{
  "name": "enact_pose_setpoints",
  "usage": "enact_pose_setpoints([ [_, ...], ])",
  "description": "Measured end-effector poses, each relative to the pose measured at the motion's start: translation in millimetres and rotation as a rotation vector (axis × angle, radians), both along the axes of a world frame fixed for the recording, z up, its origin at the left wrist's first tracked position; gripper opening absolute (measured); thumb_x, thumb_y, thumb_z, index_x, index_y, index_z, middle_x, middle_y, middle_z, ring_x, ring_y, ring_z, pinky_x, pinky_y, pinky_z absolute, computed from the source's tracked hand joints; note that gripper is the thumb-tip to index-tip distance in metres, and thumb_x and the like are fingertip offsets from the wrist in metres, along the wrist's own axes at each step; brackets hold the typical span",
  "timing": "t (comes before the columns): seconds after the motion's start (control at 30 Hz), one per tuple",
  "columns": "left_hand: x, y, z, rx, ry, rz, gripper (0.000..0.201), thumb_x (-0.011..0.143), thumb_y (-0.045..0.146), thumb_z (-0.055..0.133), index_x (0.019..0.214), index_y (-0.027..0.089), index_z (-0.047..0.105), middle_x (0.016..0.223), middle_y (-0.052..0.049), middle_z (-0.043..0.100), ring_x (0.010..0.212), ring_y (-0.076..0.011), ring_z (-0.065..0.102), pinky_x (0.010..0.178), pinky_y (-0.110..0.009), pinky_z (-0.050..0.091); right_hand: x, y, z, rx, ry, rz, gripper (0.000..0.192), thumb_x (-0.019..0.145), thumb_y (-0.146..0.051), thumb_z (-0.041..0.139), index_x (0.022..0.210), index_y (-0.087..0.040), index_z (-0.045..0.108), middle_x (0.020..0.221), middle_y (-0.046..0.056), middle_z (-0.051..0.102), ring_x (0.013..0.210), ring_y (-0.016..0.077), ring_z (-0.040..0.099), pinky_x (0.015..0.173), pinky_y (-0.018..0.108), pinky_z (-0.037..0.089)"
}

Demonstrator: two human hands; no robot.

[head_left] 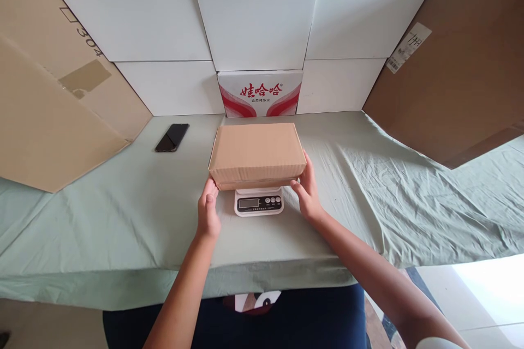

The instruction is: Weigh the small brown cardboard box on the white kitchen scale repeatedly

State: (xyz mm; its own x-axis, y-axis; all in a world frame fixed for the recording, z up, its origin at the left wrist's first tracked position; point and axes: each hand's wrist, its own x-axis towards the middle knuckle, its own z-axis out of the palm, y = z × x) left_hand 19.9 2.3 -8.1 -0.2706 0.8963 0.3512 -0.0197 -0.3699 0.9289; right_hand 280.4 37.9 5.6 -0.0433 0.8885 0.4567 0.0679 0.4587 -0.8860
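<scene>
A closed brown cardboard box (257, 147) is over a white digital kitchen scale (259, 210), covering the scale's platform. Whether the box rests on the platform or is held just above it, I cannot tell. My left hand (209, 210) grips the box's near left corner, some fingers hidden beneath or behind it. On the other side, my right hand (308, 188) holds the near right corner, its thumb at the lower front edge. The scale's dark display and several round buttons face me, below the box's front edge.
A black smartphone (172, 138) lies to the left on the green tablecloth (327, 240). Behind the box stands a white and red carton (261, 95) among stacked white boxes (256, 22). Large cardboard panels flank the table, one left (53, 120) and one right (458, 65).
</scene>
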Motion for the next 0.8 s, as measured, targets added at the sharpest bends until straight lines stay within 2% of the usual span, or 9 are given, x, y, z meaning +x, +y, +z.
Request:
enact_pose_setpoints([
  [0.37, 0.5, -0.1, -0.6, 0.012, 0.009, -0.018, 0.081, 0.091, 0.077, 0.046, 0.152, 0.024, 0.055, 0.160, -0.013, 0.055, 0.154, -0.0332, 0.043, 0.126, -0.046, 0.038, 0.2, 1.9, 1.3, -0.013, 0.013, -0.005, 0.075, 0.094, -0.060, 0.058, 0.161, -0.045, 0.027, 0.172, -0.001, 0.031, 0.158, 0.0334, 0.033, 0.129, 0.061, 0.035],
  [0.8, 0.4, 1.6, -2.0, 0.033, 0.009, -0.015, 0.079, 0.094, 0.074, 0.047, 0.152, 0.020, 0.055, 0.155, -0.016, 0.059, 0.147, -0.0342, 0.053, 0.123, -0.047, 0.041, -0.6, 1.8, 1.5, -0.020, 0.031, 0.008, 0.077, 0.094, -0.060, 0.058, 0.161, -0.040, 0.027, 0.171, 0.003, 0.032, 0.157, 0.0351, 0.035, 0.127, 0.062, 0.036],
])
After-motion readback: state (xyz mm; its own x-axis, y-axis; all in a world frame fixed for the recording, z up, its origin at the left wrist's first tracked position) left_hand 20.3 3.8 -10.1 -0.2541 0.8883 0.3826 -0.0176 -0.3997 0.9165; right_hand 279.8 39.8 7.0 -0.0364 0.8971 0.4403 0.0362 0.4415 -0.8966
